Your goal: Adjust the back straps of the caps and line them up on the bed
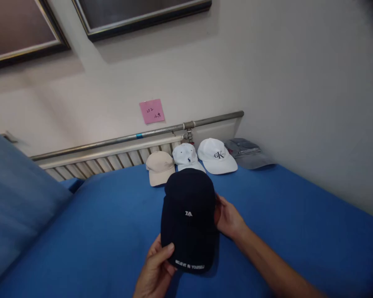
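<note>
While both hands hold it, the dark blue cap (188, 215) sits in the middle, just over the blue bed (298, 215). Its brim points toward the person, and small white letters run along the brim edge. A tiny white mark is on the front of the cap.

The left hand (155, 269) grips the brim from below. Its thumb lies on top of the brim and the other fingers are curled under it. The right hand (228, 217) holds the side of the cap's round part. Its fingers are bent around the cap, and most of them are hidden behind it.

Four more caps lie in a row on the far edge of the bed, close to each other. From left to right they are a tan cap (159, 167), a white cap with a small dark mark (186, 156), a white cap with big letters (216, 156) and a grey cap (247, 154).

Behind them are a radiator (105, 161) and a long pipe (112, 140). A pink note (151, 111) is stuck on the wall above the pipe. A blue pillow (15, 186) lies far to the left.
</note>
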Tool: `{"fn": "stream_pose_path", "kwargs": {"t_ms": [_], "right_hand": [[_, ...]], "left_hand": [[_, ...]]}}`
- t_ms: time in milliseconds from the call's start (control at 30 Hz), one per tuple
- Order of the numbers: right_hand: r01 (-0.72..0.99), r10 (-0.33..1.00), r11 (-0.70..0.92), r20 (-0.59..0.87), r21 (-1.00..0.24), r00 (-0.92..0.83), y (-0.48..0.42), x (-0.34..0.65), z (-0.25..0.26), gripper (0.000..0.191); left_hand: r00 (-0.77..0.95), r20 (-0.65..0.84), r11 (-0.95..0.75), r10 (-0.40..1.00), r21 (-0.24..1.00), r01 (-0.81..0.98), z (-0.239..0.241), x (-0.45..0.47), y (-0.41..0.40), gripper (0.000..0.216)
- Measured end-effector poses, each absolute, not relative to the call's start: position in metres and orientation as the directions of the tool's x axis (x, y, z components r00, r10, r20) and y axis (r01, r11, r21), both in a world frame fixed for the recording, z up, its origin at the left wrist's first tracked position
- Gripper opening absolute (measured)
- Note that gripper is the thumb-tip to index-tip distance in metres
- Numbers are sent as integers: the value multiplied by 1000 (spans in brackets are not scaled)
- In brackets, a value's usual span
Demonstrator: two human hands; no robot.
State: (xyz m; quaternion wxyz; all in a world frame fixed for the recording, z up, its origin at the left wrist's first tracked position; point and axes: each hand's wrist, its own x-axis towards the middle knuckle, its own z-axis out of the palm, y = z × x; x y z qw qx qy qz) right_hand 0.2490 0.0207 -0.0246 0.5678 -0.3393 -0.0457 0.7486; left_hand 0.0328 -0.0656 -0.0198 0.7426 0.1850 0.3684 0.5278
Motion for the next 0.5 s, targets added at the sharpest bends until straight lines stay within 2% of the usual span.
{"fn": "stream_pose_path", "kwargs": {"t_ms": [100,233,367,500], "right_hand": [[-749,883,-392,-446,-534,-144,20,238,-33,21],[-635,900,-411,-403,-654,-167,20,212,-36,11],[-485,911,-407,-301,-774,-283,19,165,-38,13],[-306,918,-298,-184,-904,-351,20,123,-44,11]], "left_hand": [[41,-382,297,923,642,-706,-17,4,-68,34],[-164,-395,176,904,693,-699,-7,-40,-58,34],[-345,-326,13,880,743,-669,4,-80,-26,33],[-382,-237,-83,893,748,-659,8,-106,17,33]]}}
